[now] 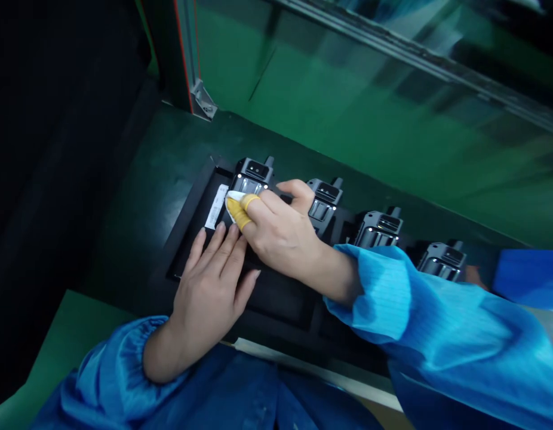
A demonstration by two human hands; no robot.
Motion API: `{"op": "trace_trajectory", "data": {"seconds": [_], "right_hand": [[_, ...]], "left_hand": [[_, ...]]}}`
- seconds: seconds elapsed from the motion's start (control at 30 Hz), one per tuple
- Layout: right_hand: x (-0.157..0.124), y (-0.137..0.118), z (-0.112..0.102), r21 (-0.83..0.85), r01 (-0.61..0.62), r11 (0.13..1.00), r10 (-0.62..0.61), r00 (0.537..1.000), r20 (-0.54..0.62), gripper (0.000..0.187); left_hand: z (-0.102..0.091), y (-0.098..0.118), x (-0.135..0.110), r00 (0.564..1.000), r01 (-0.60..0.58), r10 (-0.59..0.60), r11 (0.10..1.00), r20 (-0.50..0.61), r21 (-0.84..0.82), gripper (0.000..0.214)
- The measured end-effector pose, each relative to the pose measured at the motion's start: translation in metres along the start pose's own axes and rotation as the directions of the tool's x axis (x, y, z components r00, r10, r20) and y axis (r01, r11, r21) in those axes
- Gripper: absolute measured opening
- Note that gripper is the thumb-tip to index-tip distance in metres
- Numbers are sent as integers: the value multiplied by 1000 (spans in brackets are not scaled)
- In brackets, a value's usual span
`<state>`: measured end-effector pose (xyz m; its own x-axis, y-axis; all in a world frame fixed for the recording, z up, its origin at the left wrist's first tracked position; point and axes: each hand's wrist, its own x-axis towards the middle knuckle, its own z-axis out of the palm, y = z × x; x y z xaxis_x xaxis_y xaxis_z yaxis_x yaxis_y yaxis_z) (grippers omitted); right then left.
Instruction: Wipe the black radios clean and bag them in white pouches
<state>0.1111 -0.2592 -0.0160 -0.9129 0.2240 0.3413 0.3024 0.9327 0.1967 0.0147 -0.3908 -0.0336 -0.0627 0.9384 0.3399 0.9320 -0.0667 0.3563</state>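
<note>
My right hand (280,230) has yellow finger cots on two fingers. Its bent fingers pinch a small white cloth (235,195) against the leftmost grey-and-black device (252,179), which has a short stub on top. Stretched out, the fingers of my left hand (214,283) lie at the lower end of that same device, palm down. Beside their tips is a white printed label (217,206). Both hands cover much of the device. A black tray (187,239) lies under all this.
Along the tray to the right sit more such devices: a second (323,200), a third (378,228) and a fourth (442,260). A blue object (530,278) lies at the far right. A metal frame post (200,98) and a green panel (348,119) stand behind.
</note>
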Motion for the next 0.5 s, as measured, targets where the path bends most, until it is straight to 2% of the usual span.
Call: {"op": "trace_trajectory", "data": {"seconds": [0.13, 0.3, 0.4, 0.5], "right_hand": [[-16, 2, -4, -58, 9, 998, -13, 998, -60, 35], [-31, 1, -7, -44, -59, 997, 60, 998, 9, 32], [-41, 8, -17, -34, -169, 985, 171, 982, 84, 35], [-63, 26, -40, -53, -356, 933, 359, 930, 75, 33]], "left_hand": [[0, 0, -1, 1000, -4, 4, 1000, -4, 9, 37], [0, -1, -2, 999, -26, 27, 999, -26, 30, 36], [0, -3, -2, 998, -44, 45, 998, -38, 34, 38], [1, -6, -3, 995, -73, 75, 997, -58, 37, 40]]}}
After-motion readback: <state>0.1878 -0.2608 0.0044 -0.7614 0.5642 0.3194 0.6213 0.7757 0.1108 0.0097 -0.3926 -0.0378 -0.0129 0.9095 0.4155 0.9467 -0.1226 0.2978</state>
